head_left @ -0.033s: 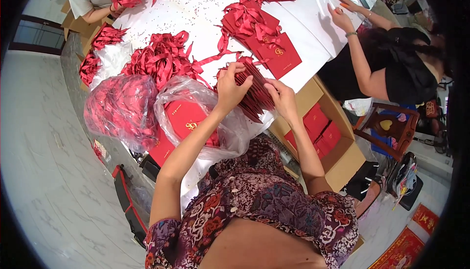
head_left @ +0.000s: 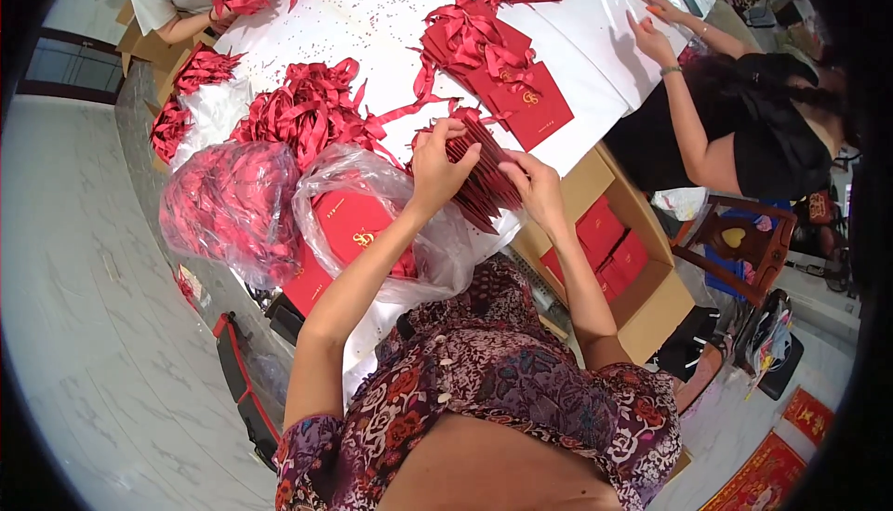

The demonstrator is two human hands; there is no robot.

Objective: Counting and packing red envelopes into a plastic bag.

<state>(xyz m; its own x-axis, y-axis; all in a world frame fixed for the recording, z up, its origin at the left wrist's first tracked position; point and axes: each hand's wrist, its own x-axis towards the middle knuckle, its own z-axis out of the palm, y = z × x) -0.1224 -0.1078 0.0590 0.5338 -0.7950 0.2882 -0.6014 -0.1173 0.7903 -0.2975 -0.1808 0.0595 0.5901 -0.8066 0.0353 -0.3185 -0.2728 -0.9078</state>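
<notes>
A thick bundle of folded red paper bags [head_left: 484, 181] stands on edge at the near side of the white table. My left hand [head_left: 439, 169] is closed over its left side, thumb and fingers on the bags' upper edges. At the right side, my right hand [head_left: 532, 185] pinches the outer edges of the same bundle. Just beyond lie flat red bags [head_left: 549, 111] with gold print and red ribbon handles [head_left: 474, 37]. Left of my left forearm, an open clear plastic bag [head_left: 446, 255] holds more red bags [head_left: 349, 227].
Heaped red ribbons [head_left: 312, 106] and a full plastic sack [head_left: 228, 204] occupy the table's left. An open cardboard box [head_left: 656, 311] with red bags stands below the right edge. One co-worker [head_left: 716, 134] works at the right, another [head_left: 172, 0] at the far left. A wooden chair [head_left: 739, 241] is at right.
The co-worker's hands at the right have shifted slightly. My hands and the bundle look the same.
</notes>
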